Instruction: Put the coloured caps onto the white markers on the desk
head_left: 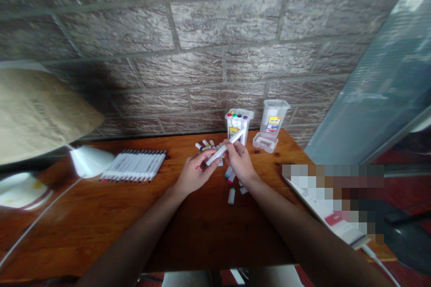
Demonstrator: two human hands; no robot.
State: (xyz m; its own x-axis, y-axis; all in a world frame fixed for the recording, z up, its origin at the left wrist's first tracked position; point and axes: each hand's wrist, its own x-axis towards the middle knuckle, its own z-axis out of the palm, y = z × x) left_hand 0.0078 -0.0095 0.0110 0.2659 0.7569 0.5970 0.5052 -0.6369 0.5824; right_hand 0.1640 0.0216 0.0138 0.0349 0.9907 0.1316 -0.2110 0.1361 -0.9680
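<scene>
The bench [202, 233] has bare wood along its near edge; a blurred patch hides its right corner. The left hand [193, 175] and right hand [240, 161] hold a marker [237, 138] mid-bench, fingers of both clamped on it. Beneath them, loose markers [231, 195] are partly hidden.

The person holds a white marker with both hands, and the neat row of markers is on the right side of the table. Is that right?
Not quite. In the head view the left hand and right hand do hold the white marker, but the neat row of markers lies on the left side of the table, not the right.
</scene>
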